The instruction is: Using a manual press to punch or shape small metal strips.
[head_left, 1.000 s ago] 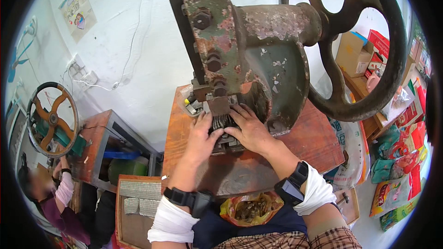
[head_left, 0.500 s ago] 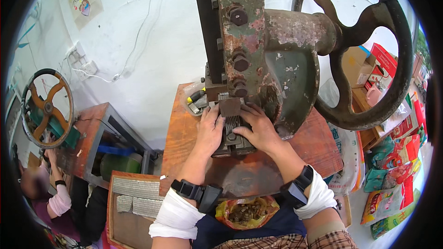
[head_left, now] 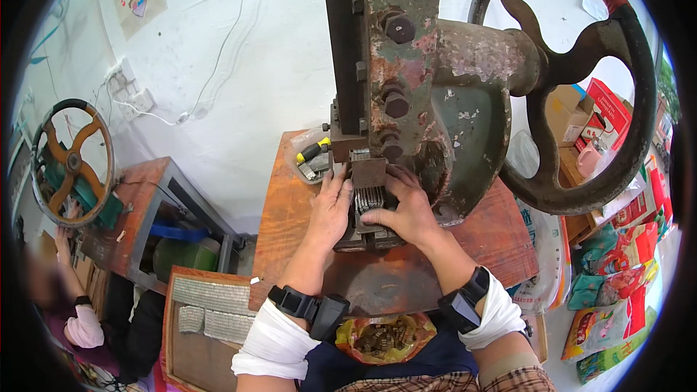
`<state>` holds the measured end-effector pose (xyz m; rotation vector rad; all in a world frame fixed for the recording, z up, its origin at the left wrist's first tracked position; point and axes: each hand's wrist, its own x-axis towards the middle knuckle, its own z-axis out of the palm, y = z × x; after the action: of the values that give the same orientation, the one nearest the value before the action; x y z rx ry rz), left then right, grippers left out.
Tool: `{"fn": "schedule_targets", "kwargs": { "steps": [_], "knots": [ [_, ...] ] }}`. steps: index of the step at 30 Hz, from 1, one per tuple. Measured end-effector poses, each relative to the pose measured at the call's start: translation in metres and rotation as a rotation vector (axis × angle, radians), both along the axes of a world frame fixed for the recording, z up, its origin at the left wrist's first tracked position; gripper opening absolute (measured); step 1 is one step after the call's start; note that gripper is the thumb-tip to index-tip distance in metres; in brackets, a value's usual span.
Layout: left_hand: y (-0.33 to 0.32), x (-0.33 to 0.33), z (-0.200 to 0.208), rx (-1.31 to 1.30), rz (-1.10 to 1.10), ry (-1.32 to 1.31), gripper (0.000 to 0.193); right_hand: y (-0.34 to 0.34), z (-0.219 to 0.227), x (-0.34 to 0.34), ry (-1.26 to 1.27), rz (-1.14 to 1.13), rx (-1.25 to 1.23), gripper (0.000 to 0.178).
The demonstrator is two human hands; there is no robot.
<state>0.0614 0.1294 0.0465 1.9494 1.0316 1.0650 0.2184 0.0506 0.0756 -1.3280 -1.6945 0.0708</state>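
A row of thin, ribbed metal pieces (head_left: 369,198) lies in the die bed of a hand press (head_left: 401,65), under its square steel block (head_left: 369,172). My left hand (head_left: 331,207) rests along the left side of the row, fingers stretched forward and close together. From the right, my right hand (head_left: 408,209) reaches round the row, its thumb laid across the near end and its fingers at the far side. Some fingertips are hidden beside the block. Dark straps with small boxes sit on both my wrists.
A large handwheel (head_left: 581,94) stands to the right. A plastic tub (head_left: 308,152) with a yellow-handled tool lies behind my left hand. A wooden tray (head_left: 200,359) holds metal strips, and a bag of small metal parts (head_left: 385,337) lies on my lap. Another person (head_left: 80,319) works at far left.
The view has shifted a little, so the press appears farther right. My right thumb has moved nearer along the row and covers the bolt at its near end. More of the ribbed pieces shows.
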Motion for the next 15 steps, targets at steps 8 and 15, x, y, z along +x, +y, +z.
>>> {"fn": "schedule_targets", "kwargs": {
  "steps": [8, 15],
  "knots": [
    [-0.001, -0.007, 0.001, -0.156, -0.182, -0.277, 0.048, -0.005, -0.005, 0.003, -0.075, -0.005, -0.011, 0.07],
    [-0.008, 0.008, 0.012, -0.059, 0.031, 0.024, 0.054, 0.003, -0.004, -0.006, 0.059, -0.088, -0.076, 0.082]
  ]
}}
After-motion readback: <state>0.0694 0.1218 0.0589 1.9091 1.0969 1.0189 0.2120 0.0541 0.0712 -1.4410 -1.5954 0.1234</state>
